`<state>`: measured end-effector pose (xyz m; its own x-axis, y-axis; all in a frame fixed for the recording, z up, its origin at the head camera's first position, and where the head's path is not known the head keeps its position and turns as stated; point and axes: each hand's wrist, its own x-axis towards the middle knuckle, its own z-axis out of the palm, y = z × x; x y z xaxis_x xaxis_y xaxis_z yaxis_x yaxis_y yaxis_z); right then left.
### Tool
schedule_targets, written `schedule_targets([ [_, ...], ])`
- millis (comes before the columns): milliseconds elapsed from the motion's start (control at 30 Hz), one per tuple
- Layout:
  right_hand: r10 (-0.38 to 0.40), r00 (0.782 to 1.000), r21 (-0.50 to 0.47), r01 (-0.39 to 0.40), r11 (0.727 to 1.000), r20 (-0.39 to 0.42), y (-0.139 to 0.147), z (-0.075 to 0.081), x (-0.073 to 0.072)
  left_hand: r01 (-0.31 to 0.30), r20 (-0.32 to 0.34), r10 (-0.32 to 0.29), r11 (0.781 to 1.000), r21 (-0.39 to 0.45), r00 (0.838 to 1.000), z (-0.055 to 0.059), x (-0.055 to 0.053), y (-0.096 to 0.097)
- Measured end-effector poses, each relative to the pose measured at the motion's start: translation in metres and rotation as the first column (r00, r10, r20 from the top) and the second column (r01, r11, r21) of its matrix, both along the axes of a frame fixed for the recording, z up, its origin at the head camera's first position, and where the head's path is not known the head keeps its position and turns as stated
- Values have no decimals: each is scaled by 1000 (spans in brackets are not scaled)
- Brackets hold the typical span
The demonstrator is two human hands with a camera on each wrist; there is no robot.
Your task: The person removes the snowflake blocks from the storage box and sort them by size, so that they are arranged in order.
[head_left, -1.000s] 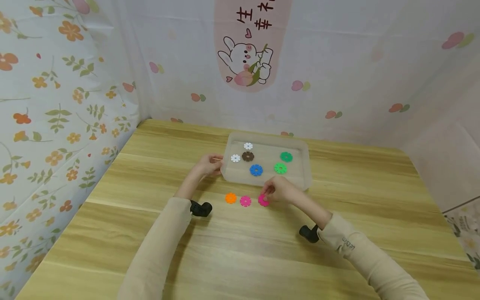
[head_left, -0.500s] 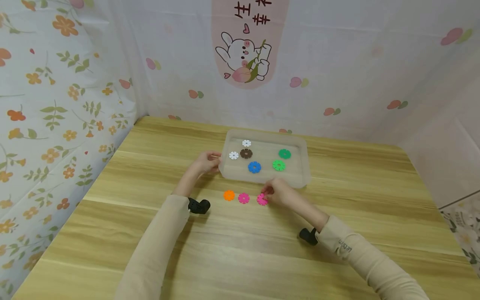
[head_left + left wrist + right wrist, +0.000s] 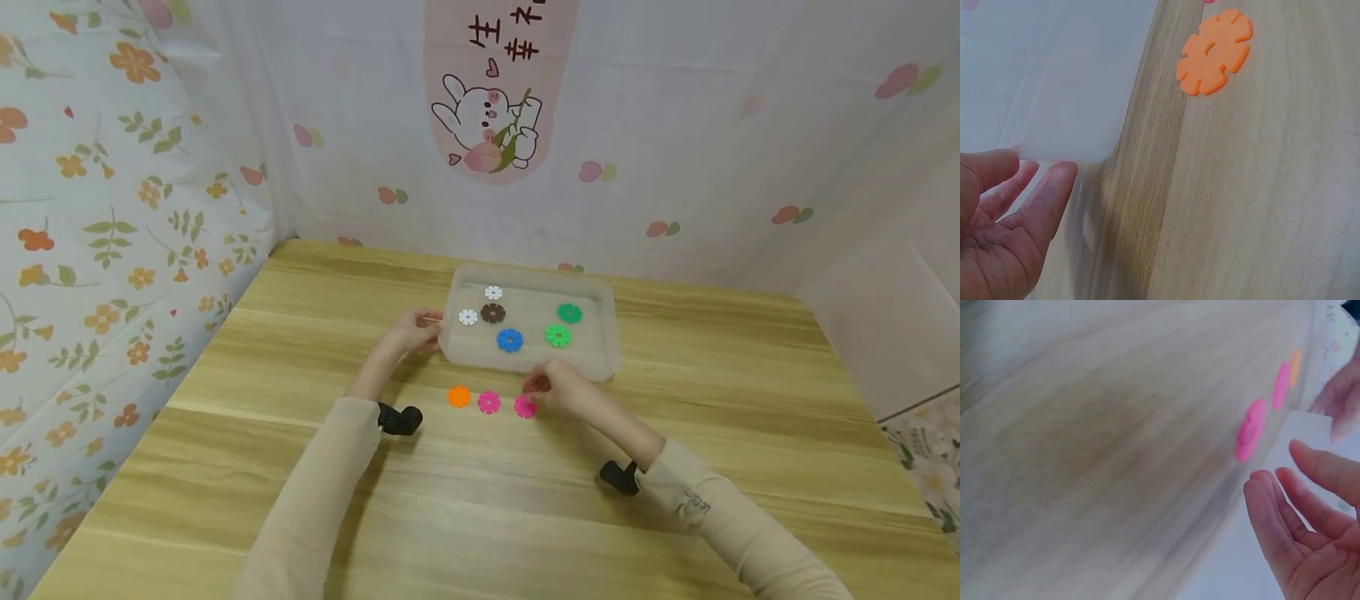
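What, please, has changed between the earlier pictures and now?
The right hand has let go of the rightmost pink disc on the table; its fingers now stand clear. Unchanged: the left hand at the plastic box, the other pink disc and the orange disc.

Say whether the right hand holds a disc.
No, the right wrist view shows the right hand apart from the nearer pink disc.

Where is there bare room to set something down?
Bare table lies right of the box, and on the near side of the three discs, between the sleeves. Crowded: along the box's near side, with the discs and right hand.
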<state>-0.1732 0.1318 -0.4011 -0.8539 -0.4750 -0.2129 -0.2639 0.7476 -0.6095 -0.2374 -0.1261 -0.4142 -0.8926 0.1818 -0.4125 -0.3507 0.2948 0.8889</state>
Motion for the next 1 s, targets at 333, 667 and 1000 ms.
schedule_targets([
  [333,11,1000,-76,-13,997,-22,-2,21,-12,-9,1,9,1000,19,1000,-2,2,-1],
  [667,12,999,-85,-15,996,-37,-1,25,-27,-18,11,18,1000,26,1000,-2,0,-1],
  [1000,6,1000,-62,-7,998,-20,-1,33,-37,-17,17,17,1000,18,1000,-1,1,-1],
])
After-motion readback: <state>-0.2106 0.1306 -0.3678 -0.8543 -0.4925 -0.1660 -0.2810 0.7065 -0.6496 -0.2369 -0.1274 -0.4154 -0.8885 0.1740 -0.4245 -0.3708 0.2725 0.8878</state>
